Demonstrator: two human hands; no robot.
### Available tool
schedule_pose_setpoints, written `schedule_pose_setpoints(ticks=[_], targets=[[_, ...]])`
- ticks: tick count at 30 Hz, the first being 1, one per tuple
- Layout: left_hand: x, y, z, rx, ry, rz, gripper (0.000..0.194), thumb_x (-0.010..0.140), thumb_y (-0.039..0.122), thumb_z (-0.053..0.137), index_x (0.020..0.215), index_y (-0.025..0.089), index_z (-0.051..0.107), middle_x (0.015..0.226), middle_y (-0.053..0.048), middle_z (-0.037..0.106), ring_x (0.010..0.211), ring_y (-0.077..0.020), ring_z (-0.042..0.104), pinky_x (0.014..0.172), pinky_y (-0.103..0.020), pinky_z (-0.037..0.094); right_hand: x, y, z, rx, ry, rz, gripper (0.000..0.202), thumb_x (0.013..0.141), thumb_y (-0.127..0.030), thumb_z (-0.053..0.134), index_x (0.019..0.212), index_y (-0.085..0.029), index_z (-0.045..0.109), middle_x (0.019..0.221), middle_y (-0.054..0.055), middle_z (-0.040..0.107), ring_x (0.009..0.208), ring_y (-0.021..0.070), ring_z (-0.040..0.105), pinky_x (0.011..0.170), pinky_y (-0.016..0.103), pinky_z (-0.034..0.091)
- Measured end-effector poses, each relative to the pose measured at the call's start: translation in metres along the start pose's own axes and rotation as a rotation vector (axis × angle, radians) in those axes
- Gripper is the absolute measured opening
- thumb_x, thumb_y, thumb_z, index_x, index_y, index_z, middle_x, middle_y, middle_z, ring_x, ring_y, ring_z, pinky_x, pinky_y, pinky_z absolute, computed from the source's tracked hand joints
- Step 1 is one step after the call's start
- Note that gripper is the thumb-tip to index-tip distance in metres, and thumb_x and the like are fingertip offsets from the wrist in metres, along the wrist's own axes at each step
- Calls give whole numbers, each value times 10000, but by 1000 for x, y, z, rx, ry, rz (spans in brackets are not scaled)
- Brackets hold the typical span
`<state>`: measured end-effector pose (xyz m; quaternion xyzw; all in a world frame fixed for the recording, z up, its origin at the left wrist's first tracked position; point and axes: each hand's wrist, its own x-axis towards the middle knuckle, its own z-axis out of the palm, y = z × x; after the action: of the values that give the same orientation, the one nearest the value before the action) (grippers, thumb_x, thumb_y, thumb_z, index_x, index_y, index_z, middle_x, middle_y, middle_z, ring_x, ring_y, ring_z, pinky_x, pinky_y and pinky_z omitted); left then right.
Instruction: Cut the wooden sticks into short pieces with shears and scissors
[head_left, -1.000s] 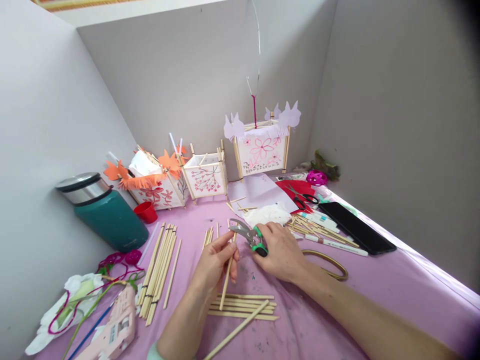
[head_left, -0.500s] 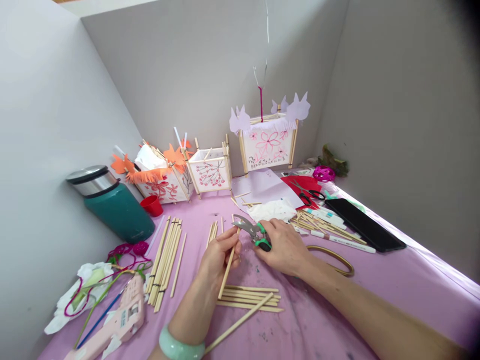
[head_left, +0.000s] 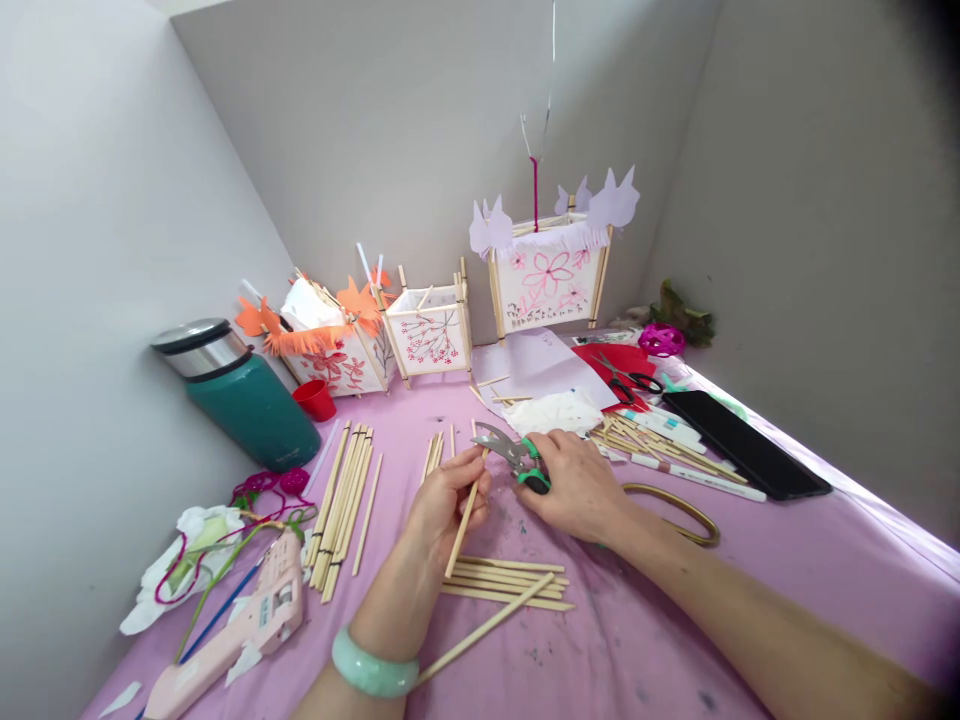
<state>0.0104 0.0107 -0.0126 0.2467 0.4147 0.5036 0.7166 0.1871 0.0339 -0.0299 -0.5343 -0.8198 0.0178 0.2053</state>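
Pinched in the fingers of my left hand (head_left: 442,505) is a thin wooden stick (head_left: 463,530), held at a slant. My right hand (head_left: 574,490) is closed round the green and black handles of pruning shears (head_left: 514,455). The shears' blades point left and lie against the stick's upper end, just above my left fingertips. Below my left hand several loose sticks (head_left: 517,580) lie side by side on the purple cloth, with one long stick (head_left: 487,632) across them. Further left are sticks bound in bundles (head_left: 345,510) with dark bands.
Paper lanterns on stick frames (head_left: 427,335) stand along the back. At left are a teal bottle (head_left: 255,410), a red cup (head_left: 315,400) and a pink glue gun (head_left: 255,625). To the right lie a phone (head_left: 746,445), scissors (head_left: 626,380), markers (head_left: 697,475) and more sticks (head_left: 660,445).
The whole scene has shifted slightly right and mostly up in view as my head moved. Both hands keep their grips, and the shears stay at the stick's upper end.
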Motion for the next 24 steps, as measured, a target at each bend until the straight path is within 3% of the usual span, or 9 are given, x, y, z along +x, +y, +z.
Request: schedule_pose_setpoints(ticks=[11, 19, 24], targets=[[-2, -5, 3, 43, -9, 31, 489, 766, 141, 616, 1239, 90, 502, 472, 64, 477, 322, -39, 255, 326, -152, 198, -2, -1, -3, 32, -10, 16, 405, 772, -438, 586, 1090, -190, 543, 1005, 99, 578, 949, 264, 505, 811, 340, 335], [-2, -11, 4, 30, 31, 84, 514, 764, 169, 654, 1255, 95, 523, 488, 64, 467, 359, -34, 277, 358, -148, 217, -2, -2, -6, 18, -40, 19, 411, 760, -393, 586, 1109, -186, 518, 1019, 103, 571, 967, 275, 496, 816, 345, 328], [-3, -10, 5, 20, -3, 116, 551, 748, 192, 692, 1268, 104, 532, 487, 65, 454, 380, -39, 288, 360, -149, 202, 1, -2, -10, 5, -55, 11, 308, 737, -310, 574, 1007, -168, 528, 984, 103, 578, 920, 258, 513, 770, 325, 342]])
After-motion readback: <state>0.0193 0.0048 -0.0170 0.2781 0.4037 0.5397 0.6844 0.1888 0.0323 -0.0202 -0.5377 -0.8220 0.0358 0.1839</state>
